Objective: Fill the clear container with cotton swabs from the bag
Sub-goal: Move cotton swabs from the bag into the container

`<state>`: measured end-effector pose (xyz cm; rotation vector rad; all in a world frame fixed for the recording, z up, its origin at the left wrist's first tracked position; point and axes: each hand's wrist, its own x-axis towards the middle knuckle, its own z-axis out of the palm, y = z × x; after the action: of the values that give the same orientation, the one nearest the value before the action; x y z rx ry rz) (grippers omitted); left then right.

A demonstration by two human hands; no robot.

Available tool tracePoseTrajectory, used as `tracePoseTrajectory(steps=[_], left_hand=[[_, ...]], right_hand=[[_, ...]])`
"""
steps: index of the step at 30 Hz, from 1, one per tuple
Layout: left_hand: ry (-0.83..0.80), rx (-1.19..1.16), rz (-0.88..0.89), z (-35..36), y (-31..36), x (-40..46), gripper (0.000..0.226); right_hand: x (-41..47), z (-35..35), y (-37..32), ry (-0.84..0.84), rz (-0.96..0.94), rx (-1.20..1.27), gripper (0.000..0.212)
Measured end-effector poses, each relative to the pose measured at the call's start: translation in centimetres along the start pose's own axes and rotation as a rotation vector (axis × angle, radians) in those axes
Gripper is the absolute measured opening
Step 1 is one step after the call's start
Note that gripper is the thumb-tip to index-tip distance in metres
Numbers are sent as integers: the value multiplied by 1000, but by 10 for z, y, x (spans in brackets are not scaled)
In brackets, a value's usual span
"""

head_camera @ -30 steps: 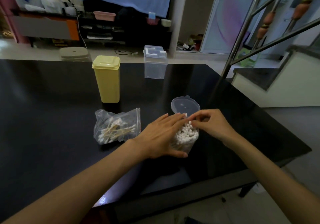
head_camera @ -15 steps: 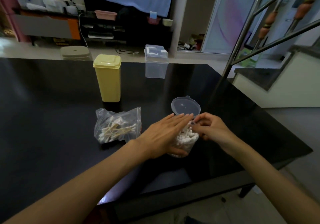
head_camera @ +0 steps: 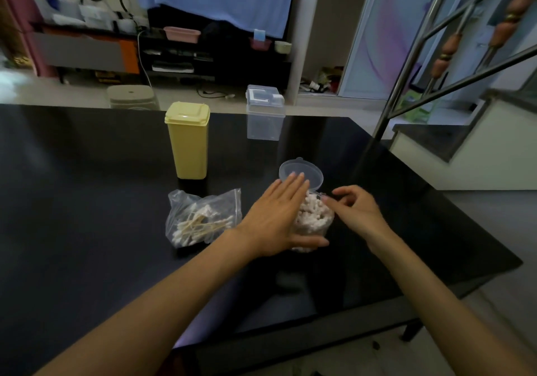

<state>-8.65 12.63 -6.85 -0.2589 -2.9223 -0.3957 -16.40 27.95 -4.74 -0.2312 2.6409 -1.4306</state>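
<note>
No readable writing shows. The left hand (head_camera: 276, 218) lies flat against the clear container (head_camera: 312, 221) on the black tabletop (head_camera: 87, 201), fingers straight, thumb under its near side — a spread grip. The right hand (head_camera: 357, 213) curls loosely at the rim; whether it pinches anything is unclear. Cotton swabs (head_camera: 312, 211) fill the container, its hinged lid (head_camera: 302, 176) open. The bag (head_camera: 203, 218) lies just left — a yellow bin (head_camera: 189, 140) behind.

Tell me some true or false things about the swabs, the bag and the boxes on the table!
1. The round clear container is packed with cotton swabs. True.
2. Its lid is snapped shut. False: it stands open.
3. The bag is empty. False: swabs remain inside.
4. The left hand rests against the container. True.
5. The yellow box lies on its side. False: it stands upright, lid closed.
</note>
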Motion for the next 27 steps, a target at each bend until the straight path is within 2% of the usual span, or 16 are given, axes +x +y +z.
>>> tracePoseTrajectory(steps=[2,3,4,6,8,10,12,13,14,17,19,21,24,25,27], left_hand=[[250,-56,-29,-13,-10,-21,69],[374,-68,-55,-20,-19,-35,55],[481,-69,-98,-26,-29,-49,43],[567,-70,-264,-32,-52,-80,30],[613,-152,-492,-32,-68,-104,49],[615,-307,-722,-30,-79,-113,70],[501,-531,-917,-26,-92,-115,86],[430,-612,-949,-22,-97,-115,87],[358,-662,-928,-18,-100,-115,79],[186,-727,-765,-11,-101,-117,35],[157,-732,-674,-8,-102,-116,30],[173,-787,-615,-9,-101,-113,31],[236,-1002,-600,-11,-93,-110,10],[257,-1068,-599,-11,-88,-109,11],[322,-1150,-599,-9,-81,-107,11]], right_hand=[[-11,2,-12,203,-188,1,28],[-19,6,-22,227,-271,31,22],[-26,13,-31,195,-317,48,17],[-40,36,-46,13,-326,9,12],[-45,64,-48,-197,-273,-61,20],[-45,88,-42,-333,-216,-117,29],[-45,105,-34,-423,-215,-131,37],[-45,110,-31,-440,-232,-129,40],[-46,113,-28,-436,-255,-129,42],[-47,122,-21,-401,-305,-141,34],[-45,125,-20,-376,-316,-162,26],[-43,124,-22,-383,-323,-176,26],[-44,119,-26,-472,-232,-89,29],[-46,119,-26,-481,-207,-66,27],[-50,124,-24,-433,-223,-2,21]])
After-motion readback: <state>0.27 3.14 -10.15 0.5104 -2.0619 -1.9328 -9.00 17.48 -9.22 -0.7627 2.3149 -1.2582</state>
